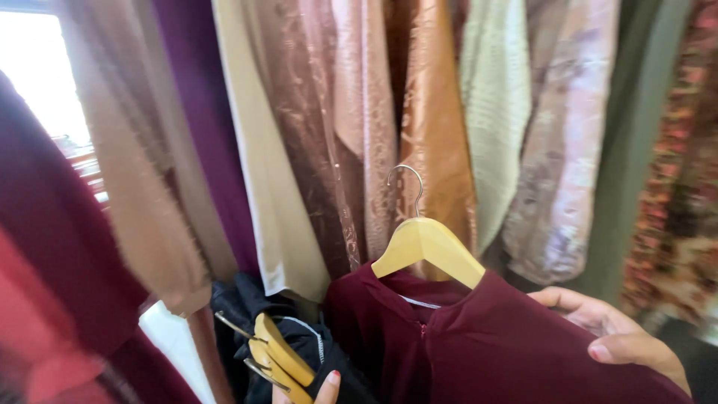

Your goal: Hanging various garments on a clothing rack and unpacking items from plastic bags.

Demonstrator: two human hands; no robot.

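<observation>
Dark maroon velvety garment (479,344) hangs on a pale wooden hanger with a metal hook (426,247), low centre-right of view, hook free in the air and tilted, not on any rail. Right hand (613,333) grips the garment at its shoulder, thumb on top of the cloth, fingers curled around the edge.

Left hand (318,389) shows only at the bottom edge, thumb and a fingertip with red nail polish; it clasps a bunch of yellow wooden hangers with metal hooks (280,359), which carry dark navy clothing (299,337) just left of the maroon piece.

Behind, a row of hanging garments: brown patterned sheer fabric (314,127), shiny copper satin (434,112), cream cloth (262,164), deep purple cloth (202,97), pale green knit (493,97), pinkish floral print (561,135), olive green cloth (636,127). Far left, a bright window (41,75), partly covered by blurred red fabric (45,299).
</observation>
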